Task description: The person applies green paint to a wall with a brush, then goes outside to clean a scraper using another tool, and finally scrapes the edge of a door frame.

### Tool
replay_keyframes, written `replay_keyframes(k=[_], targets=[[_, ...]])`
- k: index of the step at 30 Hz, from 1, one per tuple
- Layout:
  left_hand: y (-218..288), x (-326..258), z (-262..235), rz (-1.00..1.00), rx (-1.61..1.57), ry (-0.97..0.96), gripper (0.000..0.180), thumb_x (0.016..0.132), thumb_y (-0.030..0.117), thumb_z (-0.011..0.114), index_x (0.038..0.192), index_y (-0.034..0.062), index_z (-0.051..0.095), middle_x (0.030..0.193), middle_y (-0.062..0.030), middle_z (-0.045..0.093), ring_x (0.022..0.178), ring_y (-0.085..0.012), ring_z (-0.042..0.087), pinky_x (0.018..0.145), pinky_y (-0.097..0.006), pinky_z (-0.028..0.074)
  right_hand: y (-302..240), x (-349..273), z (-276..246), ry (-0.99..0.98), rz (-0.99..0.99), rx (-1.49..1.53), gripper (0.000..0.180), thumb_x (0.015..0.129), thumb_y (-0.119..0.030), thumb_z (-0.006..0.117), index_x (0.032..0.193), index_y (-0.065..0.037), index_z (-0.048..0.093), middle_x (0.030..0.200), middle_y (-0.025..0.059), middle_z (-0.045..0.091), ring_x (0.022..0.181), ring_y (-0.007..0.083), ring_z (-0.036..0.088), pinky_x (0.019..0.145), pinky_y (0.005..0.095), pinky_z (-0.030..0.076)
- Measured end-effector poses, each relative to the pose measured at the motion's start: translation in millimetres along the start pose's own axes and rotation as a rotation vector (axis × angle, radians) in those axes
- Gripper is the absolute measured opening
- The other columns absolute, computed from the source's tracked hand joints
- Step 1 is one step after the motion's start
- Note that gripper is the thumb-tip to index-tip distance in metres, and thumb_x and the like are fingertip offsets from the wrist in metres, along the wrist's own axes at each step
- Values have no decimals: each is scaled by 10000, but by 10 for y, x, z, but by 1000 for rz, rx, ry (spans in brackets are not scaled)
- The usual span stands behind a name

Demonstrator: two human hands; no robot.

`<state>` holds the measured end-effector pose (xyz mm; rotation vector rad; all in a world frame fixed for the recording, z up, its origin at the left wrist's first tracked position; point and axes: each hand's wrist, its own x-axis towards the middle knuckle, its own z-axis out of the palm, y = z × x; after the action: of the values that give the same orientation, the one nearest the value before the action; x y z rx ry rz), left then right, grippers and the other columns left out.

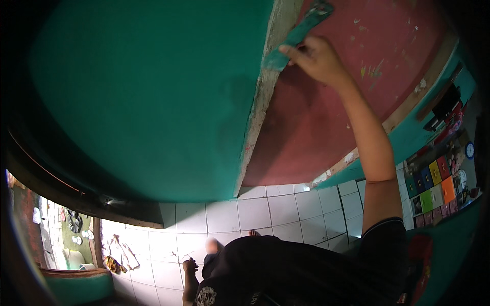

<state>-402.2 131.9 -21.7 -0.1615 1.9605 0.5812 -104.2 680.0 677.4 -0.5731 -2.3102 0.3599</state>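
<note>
Up at the wall, my right hand (pixel 319 58) is closed around a flat, green-smeared tool that looks like a paintbrush (pixel 301 33). Its broad lower end lies against the bare grey cement edge (pixel 260 102), and the other end points up to the right; motion blurs it somewhat. Left of that edge is a green wall (pixel 153 102); to its right, a pinkish-red panel (pixel 316 127) carries paint flecks. My left hand (pixel 190 265) hangs low beside my body with its fingers curled. It is small and dark here, and whatever it may hold cannot be made out.
White floor tiles (pixel 222 217) run below the wall. Crumpled cloths (pixel 120 255) lie on them near a bright doorway (pixel 66 239) at the left. On the far right are a multicoloured drawer cabinet (pixel 434 188) and a round blue clock (pixel 469 150).
</note>
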Motion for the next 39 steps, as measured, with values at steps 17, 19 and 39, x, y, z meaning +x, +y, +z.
replay_keyframes(k=[17,19,39], targets=[[80,-226,-64,-16,38,31,359,984,325,495,951,0,642,754,-114,644,602,-243,660,513,-385,548,148,-53,177,81,-11,23,380,889,-355,694,858,21,647,672,94,624,609,130,593,571,301,471],[20,-176,-48,-28,15,24,353,983,320,493,960,0,640,758,-116,644,607,-247,661,519,-392,549,202,-138,318,-63,50,-109,367,891,-342,694,902,22,652,720,93,649,652,131,616,601,289,486],[45,-208,-65,-18,9,33,344,965,312,507,885,4,638,637,-67,593,486,-204,614,398,-342,483,323,-285,471,-104,77,-180,253,899,-239,703,917,8,652,792,50,655,704,92,588,647,256,496]])
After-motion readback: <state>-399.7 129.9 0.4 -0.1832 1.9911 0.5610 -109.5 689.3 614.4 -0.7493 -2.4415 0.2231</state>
